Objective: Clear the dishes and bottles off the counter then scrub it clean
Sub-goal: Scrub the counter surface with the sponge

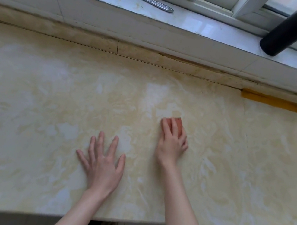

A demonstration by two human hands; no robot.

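– Our left hand (101, 165) lies spread flat on the counter (44, 113); our right hand (172, 142), just beside it, curls over the orange sponge (178, 124)
– If we press unevenly, that sponge may skid from our fingers

Soft, even daylight comes in from the window (212, 4) at the top, leaving pale glare on the glossy sill (204, 26) and hardly any shadows. Wide-angle distortion bends the counter (47, 94) edges, and the lower right corner is blurred.
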